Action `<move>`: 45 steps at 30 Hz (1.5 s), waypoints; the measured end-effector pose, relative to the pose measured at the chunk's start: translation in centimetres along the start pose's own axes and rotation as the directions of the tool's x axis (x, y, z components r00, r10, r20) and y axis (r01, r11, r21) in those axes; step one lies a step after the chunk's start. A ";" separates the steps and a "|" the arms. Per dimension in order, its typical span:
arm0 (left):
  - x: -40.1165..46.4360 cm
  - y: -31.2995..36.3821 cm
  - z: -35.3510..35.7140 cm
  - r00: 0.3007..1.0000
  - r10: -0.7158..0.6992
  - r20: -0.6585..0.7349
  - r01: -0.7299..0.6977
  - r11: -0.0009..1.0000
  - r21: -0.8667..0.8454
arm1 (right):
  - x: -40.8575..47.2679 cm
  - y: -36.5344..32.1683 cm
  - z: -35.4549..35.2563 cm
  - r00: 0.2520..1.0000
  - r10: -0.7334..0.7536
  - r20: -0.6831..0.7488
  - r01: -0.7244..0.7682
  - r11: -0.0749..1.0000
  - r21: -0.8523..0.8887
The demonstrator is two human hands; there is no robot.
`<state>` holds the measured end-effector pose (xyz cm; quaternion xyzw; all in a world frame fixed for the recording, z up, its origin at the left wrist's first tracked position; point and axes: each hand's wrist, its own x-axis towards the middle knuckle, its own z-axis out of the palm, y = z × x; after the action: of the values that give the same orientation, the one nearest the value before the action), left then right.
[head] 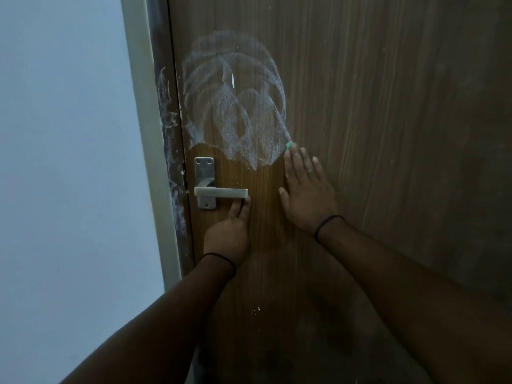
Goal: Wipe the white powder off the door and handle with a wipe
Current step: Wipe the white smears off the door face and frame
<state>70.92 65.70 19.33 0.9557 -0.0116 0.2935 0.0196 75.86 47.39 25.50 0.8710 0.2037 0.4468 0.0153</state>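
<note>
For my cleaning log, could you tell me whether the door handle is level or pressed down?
Level: the handle lies horizontal, and the left hand's fingertips only touch its end from below.

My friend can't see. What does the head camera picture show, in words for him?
A right hand presses a green wipe flat on a brown wooden door, at the lower edge of a big smear of white powder. The left hand touches the end of the metal handle from below.
</note>
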 end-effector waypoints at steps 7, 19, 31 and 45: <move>-0.4 -0.8 0.4 1.000 0.016 0.000 -0.015 0.999 -0.041 | -0.2 0.4 -0.5 0.999 -0.031 0.030 0.031 1.000 0.002; -0.7 -1.5 0.6 0.999 0.025 0.020 -0.023 0.997 -0.074 | 1.2 0.1 -0.8 0.989 -0.147 0.001 0.147 0.986 -0.076; -1.5 -2.5 1.1 0.998 0.038 0.051 -0.034 0.997 -0.066 | 2.0 -2.7 -0.1 0.913 -0.405 0.039 0.407 0.905 -0.126; -1.6 -2.3 0.9 0.997 0.017 0.082 -0.011 0.997 -0.077 | 4.4 -0.4 -2.5 0.996 -0.079 -0.039 0.075 0.993 -0.088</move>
<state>70.22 68.00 17.63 0.9654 -0.0303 0.2534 0.0537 76.02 49.02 30.33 0.8514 0.2179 0.4726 0.0658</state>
